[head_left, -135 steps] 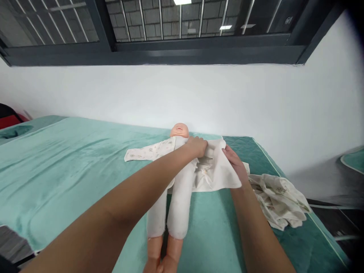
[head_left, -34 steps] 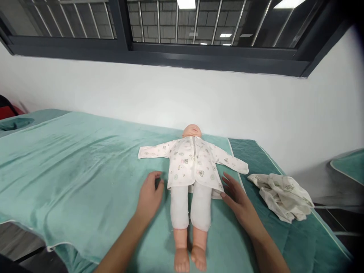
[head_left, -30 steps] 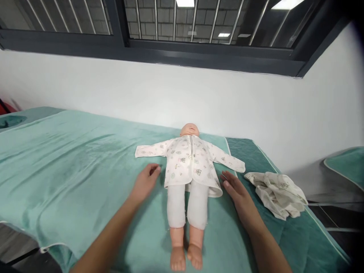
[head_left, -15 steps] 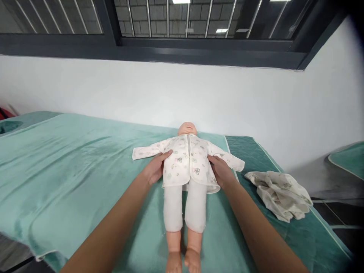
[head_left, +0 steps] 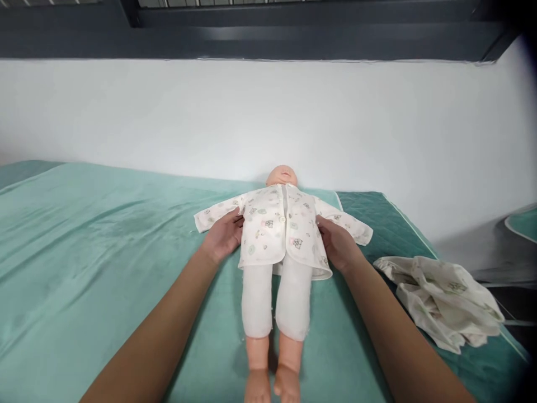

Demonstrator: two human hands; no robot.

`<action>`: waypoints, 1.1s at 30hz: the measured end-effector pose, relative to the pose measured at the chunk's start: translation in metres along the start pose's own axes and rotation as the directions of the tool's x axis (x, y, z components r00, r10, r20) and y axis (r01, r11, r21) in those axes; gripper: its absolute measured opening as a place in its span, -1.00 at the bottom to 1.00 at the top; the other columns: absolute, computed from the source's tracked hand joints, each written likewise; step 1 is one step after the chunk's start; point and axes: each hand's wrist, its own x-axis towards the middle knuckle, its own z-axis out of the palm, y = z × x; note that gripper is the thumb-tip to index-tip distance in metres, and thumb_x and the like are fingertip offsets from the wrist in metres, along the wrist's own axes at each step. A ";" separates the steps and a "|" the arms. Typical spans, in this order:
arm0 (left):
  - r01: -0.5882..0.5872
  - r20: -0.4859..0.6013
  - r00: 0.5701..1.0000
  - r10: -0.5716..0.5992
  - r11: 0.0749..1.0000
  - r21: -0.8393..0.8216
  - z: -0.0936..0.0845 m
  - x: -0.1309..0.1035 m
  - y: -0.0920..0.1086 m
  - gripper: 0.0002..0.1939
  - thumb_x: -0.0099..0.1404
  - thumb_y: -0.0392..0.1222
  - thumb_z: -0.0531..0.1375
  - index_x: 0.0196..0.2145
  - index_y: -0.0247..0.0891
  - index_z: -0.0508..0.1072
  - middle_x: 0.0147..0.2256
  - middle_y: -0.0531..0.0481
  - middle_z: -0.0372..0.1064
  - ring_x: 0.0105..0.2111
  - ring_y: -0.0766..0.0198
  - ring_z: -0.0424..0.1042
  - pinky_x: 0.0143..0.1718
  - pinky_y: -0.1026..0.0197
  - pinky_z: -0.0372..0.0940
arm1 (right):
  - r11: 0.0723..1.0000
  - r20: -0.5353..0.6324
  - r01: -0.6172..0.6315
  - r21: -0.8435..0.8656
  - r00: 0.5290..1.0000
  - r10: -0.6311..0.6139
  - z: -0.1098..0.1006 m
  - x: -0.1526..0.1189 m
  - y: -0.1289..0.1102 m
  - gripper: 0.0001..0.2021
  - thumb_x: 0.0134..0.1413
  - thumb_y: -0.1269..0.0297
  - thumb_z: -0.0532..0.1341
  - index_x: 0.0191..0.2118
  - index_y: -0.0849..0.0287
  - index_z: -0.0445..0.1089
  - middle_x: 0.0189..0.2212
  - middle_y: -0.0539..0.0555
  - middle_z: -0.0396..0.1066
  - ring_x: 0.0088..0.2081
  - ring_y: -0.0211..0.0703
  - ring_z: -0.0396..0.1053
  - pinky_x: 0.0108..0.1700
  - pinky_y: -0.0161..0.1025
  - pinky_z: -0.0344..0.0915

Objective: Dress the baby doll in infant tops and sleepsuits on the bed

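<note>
A baby doll (head_left: 284, 174) lies on its back, head toward the wall and feet toward me. It wears an open-edged white jacket (head_left: 262, 235) with small printed figures, fastened by a button at the chest, its sleeves spread outward. White padded legs (head_left: 257, 302) show below the hem. My left hand (head_left: 224, 235) lies against the jacket's left side, below the sleeve, palm partly up and fingers stretched out. At the opposite side my right hand (head_left: 338, 240) touches the jacket's edge, its fingers extended and some fingertips hidden by the cloth.
Light green sheet (head_left: 104, 252) covers the bed under the doll. A crumpled white printed cloth (head_left: 444, 299) lies on the darker green quilted cover (head_left: 369, 210) at the right. Behind stands a white wall (head_left: 235, 117) beneath a dark window frame (head_left: 251, 42).
The view has tilted down and come nearer. My left thumb has come off the jacket front, and both hands now rest along its sides. The doll keeps its pose.
</note>
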 end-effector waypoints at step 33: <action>-0.638 -0.128 0.385 0.914 0.364 0.679 -0.016 -0.026 0.014 -0.69 0.16 -0.32 0.17 -0.13 -0.12 0.29 0.00 0.02 0.29 0.12 0.27 0.25 0.26 0.13 0.02 | 0.296 0.029 0.341 -0.892 0.696 -0.717 -0.043 -0.149 0.035 -0.58 0.10 0.27 0.21 0.11 0.06 0.35 0.16 0.15 0.33 0.22 0.08 0.22 0.31 0.18 0.04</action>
